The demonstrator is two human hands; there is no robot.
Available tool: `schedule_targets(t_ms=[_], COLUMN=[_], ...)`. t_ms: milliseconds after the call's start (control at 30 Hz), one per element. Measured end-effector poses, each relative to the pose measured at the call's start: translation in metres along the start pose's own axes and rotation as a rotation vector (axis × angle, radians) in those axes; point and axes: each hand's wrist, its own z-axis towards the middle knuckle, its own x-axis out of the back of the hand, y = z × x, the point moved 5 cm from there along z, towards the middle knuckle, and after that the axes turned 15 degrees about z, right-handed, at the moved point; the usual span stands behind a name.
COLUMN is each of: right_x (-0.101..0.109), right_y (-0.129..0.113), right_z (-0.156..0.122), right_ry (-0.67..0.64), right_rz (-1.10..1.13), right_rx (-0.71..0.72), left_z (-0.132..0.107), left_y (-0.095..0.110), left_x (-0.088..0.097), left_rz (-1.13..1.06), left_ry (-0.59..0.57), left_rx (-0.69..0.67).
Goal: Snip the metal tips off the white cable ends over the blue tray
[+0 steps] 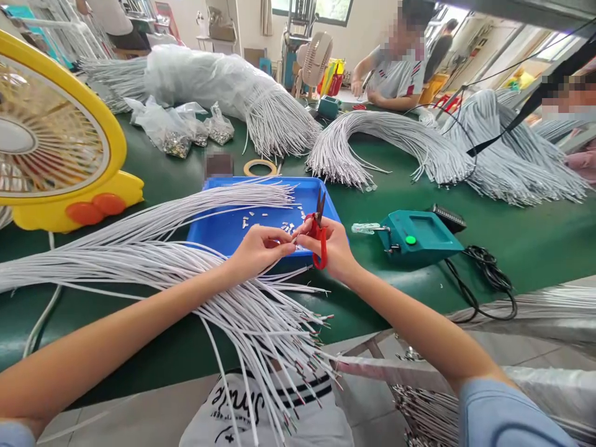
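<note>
Over the front of a blue tray (333, 214), my two hands meet at the fingertips. My left hand (258, 248) is closed in a pinch on the end of a thin white cable (294, 239). Red-handled scissors (321, 242) hang on my right hand (336, 248), blades pointing up and away. The thumb and forefinger of that hand also pinch at the cable tip, whose detail is too small to make out. Small white offcuts (286, 227) lie in the tray. One bundle of white cables (223, 200) rests across the tray; another bundle (261, 310) spreads under my left forearm, coloured wire ends showing.
A yellow fan (109, 133) stands at left. Right of the tray is a green machine (419, 236) with a black cord (488, 273). Behind are tape (259, 168), bags of metal parts (174, 133) and large cable bundles (391, 133). A person (395, 68) sits across the table.
</note>
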Motion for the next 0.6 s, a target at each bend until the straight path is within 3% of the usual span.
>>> schedule_targets(t_ms=[267, 600], right_x=[0.000, 0.014], right_y=[0.001, -0.007], right_z=[0.002, 0.007], right_ry=[0.019, 0.165], right_rz=[-0.021, -0.161], right_rx=[0.034, 0.216], left_z=[0.002, 0.000], left_y=[-0.008, -0.002], left_x=[-0.001, 0.004], left_rz=[-0.210, -0.247], left_ry=[-0.130, -0.062], left_rx=[0.038, 0.040])
